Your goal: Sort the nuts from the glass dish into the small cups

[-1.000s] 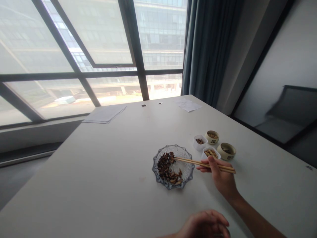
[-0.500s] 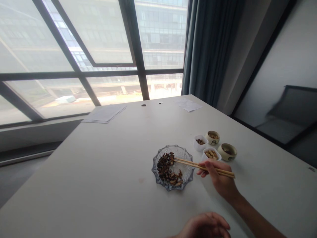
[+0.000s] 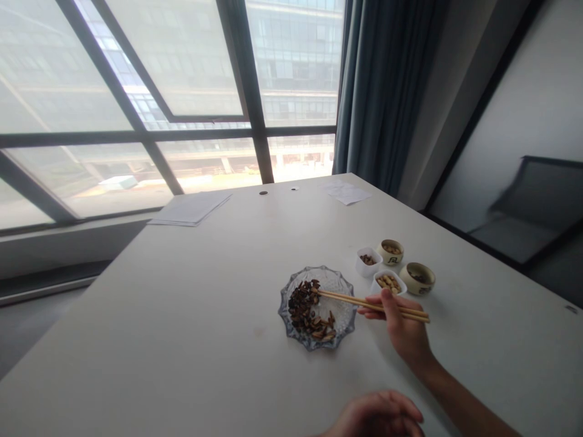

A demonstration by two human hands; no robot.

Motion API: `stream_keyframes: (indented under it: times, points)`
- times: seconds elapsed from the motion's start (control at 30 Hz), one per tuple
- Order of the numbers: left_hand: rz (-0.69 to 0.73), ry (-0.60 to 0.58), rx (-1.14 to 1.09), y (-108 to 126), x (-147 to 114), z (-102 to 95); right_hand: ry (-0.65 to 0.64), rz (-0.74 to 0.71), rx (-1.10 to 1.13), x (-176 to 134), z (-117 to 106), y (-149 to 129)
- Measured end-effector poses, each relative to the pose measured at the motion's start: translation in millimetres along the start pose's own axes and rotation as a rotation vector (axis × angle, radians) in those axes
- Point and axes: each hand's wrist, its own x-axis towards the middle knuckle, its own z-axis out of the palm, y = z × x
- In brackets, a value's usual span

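Note:
My right hand (image 3: 403,325) is closed around a pair of wooden chopsticks (image 3: 344,297). Their tips touch the dark brown dried pieces (image 3: 305,309) heaped on the left side of a scalloped glass plate (image 3: 341,285). A light-coloured piece seems to be at the tips, though whether it is gripped I cannot tell. At the bottom edge, my left hand (image 3: 376,416) rests near the table with loosely curved fingers and nothing visible in it. Just beyond my right hand stands a white cup (image 3: 389,284) of tan pieces.
Behind it are another white cup (image 3: 368,261) with brown pieces and two cream pots, one farther back (image 3: 390,252) and one to the right (image 3: 418,280). Papers (image 3: 191,209) lie at the far left of the white table (image 3: 182,315), and more sheets (image 3: 348,192) at the far right.
My right hand and the chopsticks have shifted slightly left and up, with the tips still at the dried pieces. My left hand stays where it was.

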Motion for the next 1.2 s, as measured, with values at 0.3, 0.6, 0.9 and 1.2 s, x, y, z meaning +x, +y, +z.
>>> stream_keyframes:
  times: [0.3,0.6,0.9,1.2]
  points:
    - [0.005,-0.008,0.009,2.8,0.8,2.1,0.1,0.062,0.079,4.0,-3.1,-5.1]
    - [0.006,-0.02,0.0,8.2,0.7,4.5,0.3,0.104,0.326,20.6,-24.5,-28.5]
    - [-0.004,-0.047,-0.081,9.6,-4.5,9.2,0.653,-0.139,0.278,14.1,-136.2,-74.3]
    - [-0.014,-0.091,-0.103,10.2,-3.0,6.2,0.654,-0.179,0.052,6.3,-156.4,-50.0]
